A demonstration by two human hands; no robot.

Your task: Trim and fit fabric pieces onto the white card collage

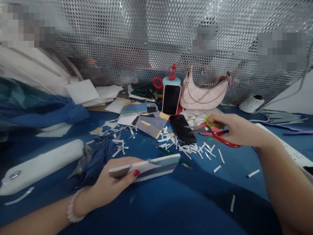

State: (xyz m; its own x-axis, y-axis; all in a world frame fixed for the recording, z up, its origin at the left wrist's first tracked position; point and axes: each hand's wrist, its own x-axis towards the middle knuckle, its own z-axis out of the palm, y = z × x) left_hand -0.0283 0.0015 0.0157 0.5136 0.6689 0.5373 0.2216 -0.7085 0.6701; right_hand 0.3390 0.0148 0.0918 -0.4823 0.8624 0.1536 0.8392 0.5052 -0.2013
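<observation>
My left hand [114,178] is closed on a folded, pale-edged piece of card [158,169] with grey and light-blue faces, pinched between thumb and fingers above the blue tabletop. Off to the right, my right hand [236,129] grips a pair of scissors [226,139] with red and yellow handles. Their dark blades point left, over a black phone [182,129] lying flat, apart from the card. Whether the blades are parted is blurred. Beneath the far end of the card lies a thin green-handled tool [184,163], partly hidden. White paper strips [193,148] are scattered between my hands.
Patterned card sheets [150,125] are heaped mid-table. Behind them stand a phone [171,99], a red-topped blue bottle [171,79] and a pink handbag [205,94]. A white cylinder [46,164] lies left, a power strip [290,147] right. A perforated metal screen [146,39] closes the back.
</observation>
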